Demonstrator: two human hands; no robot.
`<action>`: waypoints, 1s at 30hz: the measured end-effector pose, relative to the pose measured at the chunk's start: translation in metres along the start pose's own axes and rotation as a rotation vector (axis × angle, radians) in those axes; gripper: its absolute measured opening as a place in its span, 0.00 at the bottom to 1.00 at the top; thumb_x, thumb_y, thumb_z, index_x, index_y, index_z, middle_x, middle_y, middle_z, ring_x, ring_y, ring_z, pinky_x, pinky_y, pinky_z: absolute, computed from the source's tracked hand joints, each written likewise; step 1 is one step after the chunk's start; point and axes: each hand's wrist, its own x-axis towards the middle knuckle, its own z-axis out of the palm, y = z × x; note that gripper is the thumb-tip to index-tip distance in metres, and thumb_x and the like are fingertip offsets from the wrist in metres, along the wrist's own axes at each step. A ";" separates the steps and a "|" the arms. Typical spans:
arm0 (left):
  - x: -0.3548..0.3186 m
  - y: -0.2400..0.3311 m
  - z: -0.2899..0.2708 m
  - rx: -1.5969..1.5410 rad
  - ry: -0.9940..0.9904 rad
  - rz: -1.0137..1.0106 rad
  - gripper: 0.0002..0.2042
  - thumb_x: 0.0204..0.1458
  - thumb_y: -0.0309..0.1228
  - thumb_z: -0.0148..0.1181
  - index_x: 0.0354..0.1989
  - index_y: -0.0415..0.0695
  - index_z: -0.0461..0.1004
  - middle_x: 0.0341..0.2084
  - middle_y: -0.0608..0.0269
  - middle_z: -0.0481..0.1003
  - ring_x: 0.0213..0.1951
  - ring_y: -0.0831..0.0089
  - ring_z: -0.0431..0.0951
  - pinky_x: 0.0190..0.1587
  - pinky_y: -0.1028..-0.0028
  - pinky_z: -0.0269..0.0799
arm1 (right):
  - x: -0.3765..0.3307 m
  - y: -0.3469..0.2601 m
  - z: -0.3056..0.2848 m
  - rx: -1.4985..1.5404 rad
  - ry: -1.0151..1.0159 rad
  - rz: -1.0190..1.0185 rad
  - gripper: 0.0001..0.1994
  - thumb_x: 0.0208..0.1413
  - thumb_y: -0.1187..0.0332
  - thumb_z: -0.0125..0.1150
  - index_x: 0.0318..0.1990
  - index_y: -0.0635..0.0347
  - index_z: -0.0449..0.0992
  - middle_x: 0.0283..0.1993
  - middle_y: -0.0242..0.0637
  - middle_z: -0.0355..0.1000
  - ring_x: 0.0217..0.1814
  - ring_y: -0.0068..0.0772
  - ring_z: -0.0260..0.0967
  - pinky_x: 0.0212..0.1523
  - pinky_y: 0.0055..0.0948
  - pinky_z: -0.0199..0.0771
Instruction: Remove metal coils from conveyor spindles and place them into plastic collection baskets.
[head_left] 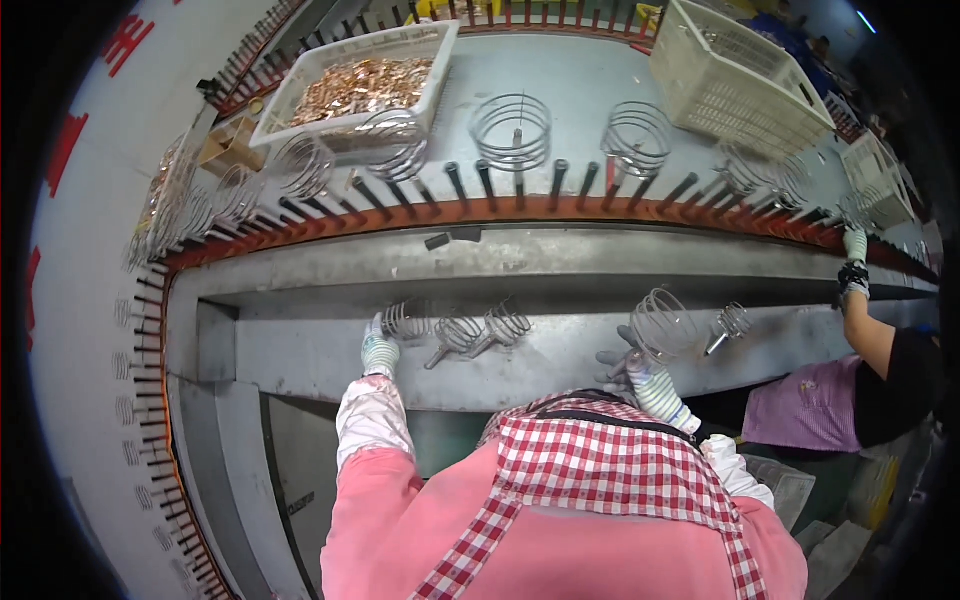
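Note:
At the left of the metal ledge, my gloved left hand [379, 350] has its fingers closed at the near side of a coiled wire piece [405, 320]. Two more coiled wire pieces with short stems, one of them the nearer coil [458, 335] and the other the farther coil [508, 322], lie just to its right. My gloved right hand [645, 380] holds up a wider wire coil [664, 326] by its lower end; some fingers are partly hidden. Right of that, a small stemmed coil [733, 321] rests on the ledge.
Beyond the ledge [330, 345] runs a curved orange-red rail [540, 208] with upright black pegs, several bearing wire coils. A white tray [275, 125] of copper-coloured parts and a cream crate [735, 85] stand behind. On the right, a co-worker's gloved hand [855, 245] reaches to the rail.

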 end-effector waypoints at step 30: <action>-0.094 0.116 0.042 -1.098 0.166 -0.190 0.05 0.51 0.32 0.59 0.33 0.46 0.72 0.20 0.70 0.70 0.20 0.81 0.67 0.21 0.80 0.66 | 0.102 -0.194 -0.143 0.229 0.658 -0.759 0.14 0.57 0.64 0.53 0.49 0.58 0.65 0.47 0.39 0.66 0.44 0.30 0.68 0.44 0.26 0.73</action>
